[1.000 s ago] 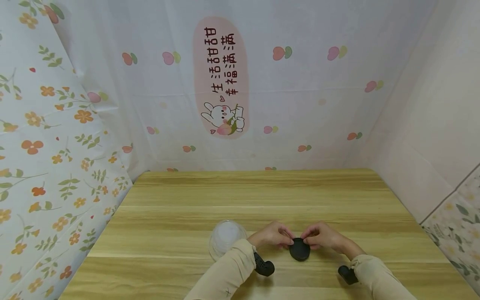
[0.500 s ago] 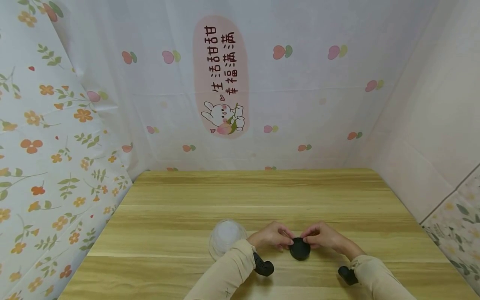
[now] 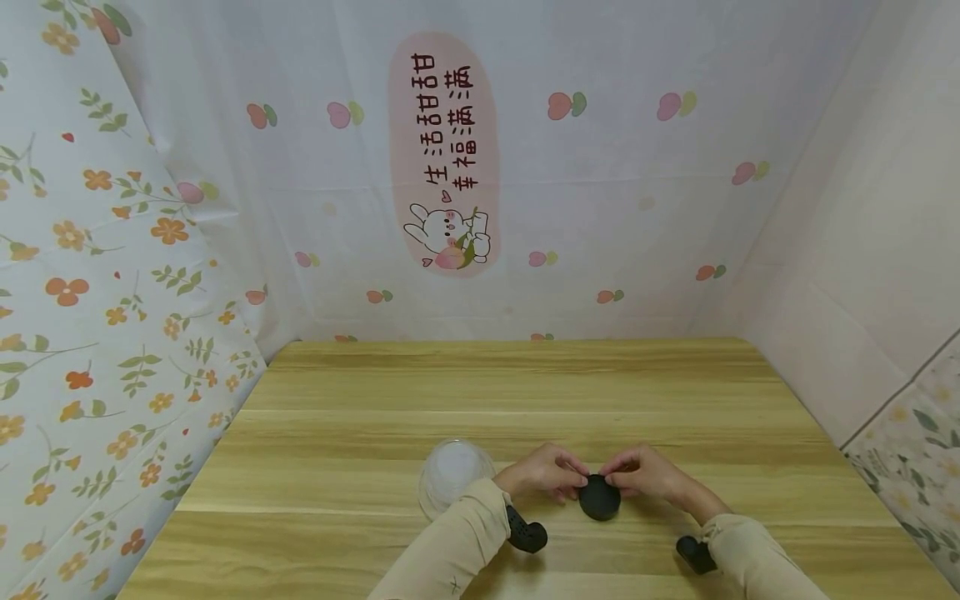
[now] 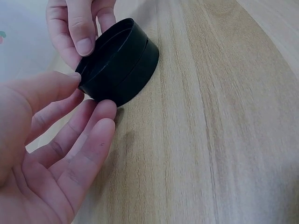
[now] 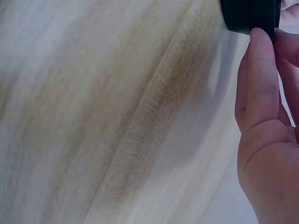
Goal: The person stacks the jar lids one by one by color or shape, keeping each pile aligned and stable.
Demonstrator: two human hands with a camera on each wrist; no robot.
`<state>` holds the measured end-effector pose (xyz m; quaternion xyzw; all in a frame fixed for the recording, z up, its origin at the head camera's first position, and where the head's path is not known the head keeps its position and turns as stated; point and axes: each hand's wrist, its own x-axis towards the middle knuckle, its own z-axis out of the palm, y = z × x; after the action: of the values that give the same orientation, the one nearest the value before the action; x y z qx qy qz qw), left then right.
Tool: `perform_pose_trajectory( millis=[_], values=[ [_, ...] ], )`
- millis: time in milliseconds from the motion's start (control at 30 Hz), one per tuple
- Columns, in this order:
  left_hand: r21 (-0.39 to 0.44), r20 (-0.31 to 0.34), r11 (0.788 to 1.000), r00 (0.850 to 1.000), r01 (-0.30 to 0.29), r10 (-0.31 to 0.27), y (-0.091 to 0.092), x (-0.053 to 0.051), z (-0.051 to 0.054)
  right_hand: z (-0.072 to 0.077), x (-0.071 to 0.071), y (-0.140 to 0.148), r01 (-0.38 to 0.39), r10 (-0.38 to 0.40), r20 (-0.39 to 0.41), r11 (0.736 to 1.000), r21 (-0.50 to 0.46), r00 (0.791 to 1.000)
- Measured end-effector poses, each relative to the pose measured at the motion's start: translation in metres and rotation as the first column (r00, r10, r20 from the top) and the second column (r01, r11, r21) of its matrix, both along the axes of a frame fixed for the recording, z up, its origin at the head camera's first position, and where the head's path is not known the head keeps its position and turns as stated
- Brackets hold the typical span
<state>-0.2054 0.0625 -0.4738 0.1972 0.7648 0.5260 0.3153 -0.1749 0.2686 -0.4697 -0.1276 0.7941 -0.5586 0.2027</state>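
Observation:
A shallow black round case (image 3: 600, 498) stands tilted on the wooden table, between both hands. A seam runs round its side wall, and a raised rim edges its dished face, as the left wrist view shows. My left hand (image 3: 546, 471) pinches the near side of its rim between thumb and fingers, the other fingers spread below. From the opposite side my right hand (image 3: 647, 475) grips the rim, its thumb on the face. In the right wrist view, fingertips of the right hand (image 5: 265, 112) lie against the case's wall (image 5: 247, 16).
Left of the left forearm stands a clear round bowl (image 3: 427, 502) with something whitish in it, partly behind the sleeve. Black devices are strapped at the left wrist (image 3: 528, 536) and right wrist (image 3: 696, 554). Patterned cloth walls (image 3: 517, 208) bound the table at the back and sides.
The black case has turned very slightly, its face a little more upright toward the head camera. Both hands keep their hold and place.

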Motion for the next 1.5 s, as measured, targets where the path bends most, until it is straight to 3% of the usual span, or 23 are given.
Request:
perform_pose_trajectory(
  millis=[667,933,1100,1333,1500],
  values=[
    [0.001,0.023,1.0,1.0,0.009,-0.009,-0.001,-0.001,0.0,0.0,0.0,0.001,0.001,-0.001,-0.003,1.0,0.005,1.0],
    [-0.026,0.038,1.0,0.999,0.018,-0.017,-0.001,-0.002,0.006,0.003,-0.001,0.005,0.008,-0.008,0.007,1.0,0.025,1.0],
    [-0.04,-0.006,0.999,0.999,0.037,-0.037,-0.003,-0.008,0.012,0.007,-0.005,0.008,0.003,-0.002,-0.021,0.999,0.042,1.0],
    [-0.011,-0.079,1.0,0.997,-0.018,0.017,-0.01,-0.02,0.024,0.018,-0.015,0.011,0.043,-0.035,-0.102,0.996,0.08,0.994],
    [0.003,-0.128,0.999,0.991,-0.046,0.047,-0.022,-0.033,0.037,0.026,-0.025,0.013,0.124,-0.107,-0.162,0.988,0.097,0.981]
  ],
)
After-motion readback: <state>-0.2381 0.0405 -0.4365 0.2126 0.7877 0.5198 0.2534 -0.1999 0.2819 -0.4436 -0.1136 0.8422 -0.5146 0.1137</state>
